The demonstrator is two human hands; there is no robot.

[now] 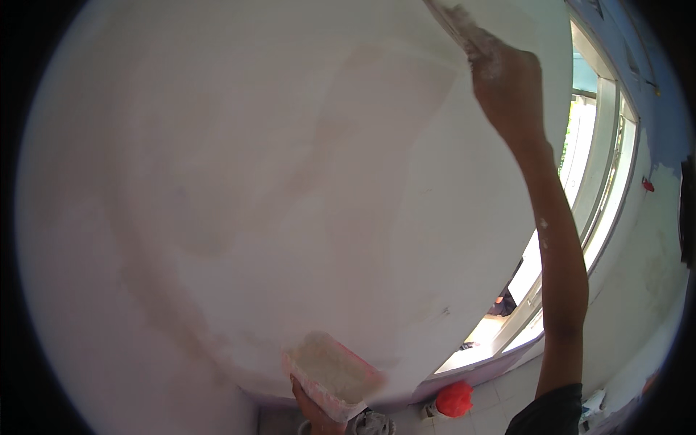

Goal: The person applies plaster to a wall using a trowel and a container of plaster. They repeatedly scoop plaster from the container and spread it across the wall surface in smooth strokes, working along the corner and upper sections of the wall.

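Note:
My right hand [511, 90] is raised at the upper right, closed round a plaster-caked plastering trowel [457, 25]. The tool shows nearly edge-on against the pale wall [254, 181], and its far end runs out of the picture. White smears mark my knuckles and forearm. Low in the middle, my left hand [319, 415] grips a pink rectangular tray [355, 359] from below; most of its fingers are hidden under it. Whitish wet plaster [330, 370] lies in the tray. Damp, darker patches spread over the wall.
To the right, a bright window [602, 167] with a pale frame curves past my arm. A red bag or cloth [454, 399] tops a white bucket on the tiled floor [489, 409]. Beside the tray is a greyish object [373, 423], too unclear to name.

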